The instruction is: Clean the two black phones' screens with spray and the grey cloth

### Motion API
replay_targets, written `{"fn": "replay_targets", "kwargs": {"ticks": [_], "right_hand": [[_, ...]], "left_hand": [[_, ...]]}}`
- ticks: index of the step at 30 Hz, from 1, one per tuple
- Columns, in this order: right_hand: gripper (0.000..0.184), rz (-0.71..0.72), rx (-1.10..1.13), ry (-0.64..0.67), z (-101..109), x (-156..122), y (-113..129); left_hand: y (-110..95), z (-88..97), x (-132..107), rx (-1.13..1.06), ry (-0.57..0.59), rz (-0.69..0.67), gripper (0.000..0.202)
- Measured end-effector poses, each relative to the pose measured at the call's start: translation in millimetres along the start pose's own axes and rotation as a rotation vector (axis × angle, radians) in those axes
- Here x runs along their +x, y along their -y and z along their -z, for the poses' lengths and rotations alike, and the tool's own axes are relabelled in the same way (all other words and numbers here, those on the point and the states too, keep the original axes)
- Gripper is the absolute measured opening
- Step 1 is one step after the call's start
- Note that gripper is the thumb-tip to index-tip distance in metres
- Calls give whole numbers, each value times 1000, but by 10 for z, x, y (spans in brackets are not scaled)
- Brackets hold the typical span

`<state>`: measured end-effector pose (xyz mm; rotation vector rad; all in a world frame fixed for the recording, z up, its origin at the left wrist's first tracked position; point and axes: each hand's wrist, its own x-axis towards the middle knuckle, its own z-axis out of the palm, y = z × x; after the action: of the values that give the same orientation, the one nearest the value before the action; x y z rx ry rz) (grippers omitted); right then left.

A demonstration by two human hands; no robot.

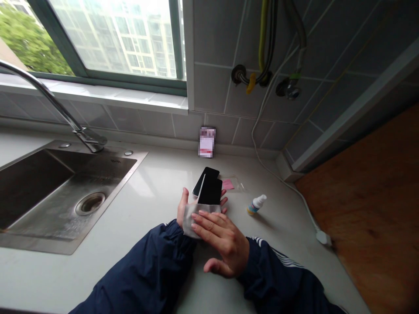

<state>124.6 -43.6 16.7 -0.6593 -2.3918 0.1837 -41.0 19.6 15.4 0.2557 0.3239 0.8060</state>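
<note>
My left hand (pixel 185 207) cradles a black smartphone (pixel 210 191) from below, with its fingertips showing past the far edge. A second black slab (pixel 206 179), phone-like, lies partly behind it, and I cannot tell whether it is separate or a cover. A grey wiping cloth (pixel 190 223) wraps the lower end of the phone. My right hand (pixel 222 235) rests over that cloth, with its fingers pressing on it. Both sleeves are dark navy, and the right one has white stripes.
A clear plastic packet (pixel 233 184) with a pink slip and a small white dropper bottle (pixel 256 205) lie on the pale stone counter (pixel 157 187). Behind stands a blurred-label box (pixel 207 141). A steel sink (pixel 59 196) with a faucet (pixel 81 131) is left; a white cable (pixel 278 174) runs right.
</note>
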Motion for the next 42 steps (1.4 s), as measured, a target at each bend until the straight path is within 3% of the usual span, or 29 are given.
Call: {"fn": "replay_targets", "kwargs": {"ticks": [6,11,18,23,26,32,37,42], "right_hand": [[88,-85,-79,143,21,-11,-79],[90,-143,-157,115,-11,-12,-137],[91,-255,-155,11,-68,0,-256],[89,-329,-141,-43,-67,20,-336],[87,-362,-136,-47,-64,19,-366],[93,-274,-134,25,-107,11,-304],[95,-190,-88,125,-48,47,-109],[94,-132,-67,182,-17,40,1]], "left_hand": [[35,199,85,14,214,54,116],[149,148,78,63,305,60,108],[346,-38,42,-110,218,-15,90],[323,-78,81,-100,217,-121,79],[299,-99,76,-76,228,-104,83],[279,-75,15,-86,186,-66,90],[208,66,31,-17,235,10,110],[108,134,57,-6,190,-2,110]]}}
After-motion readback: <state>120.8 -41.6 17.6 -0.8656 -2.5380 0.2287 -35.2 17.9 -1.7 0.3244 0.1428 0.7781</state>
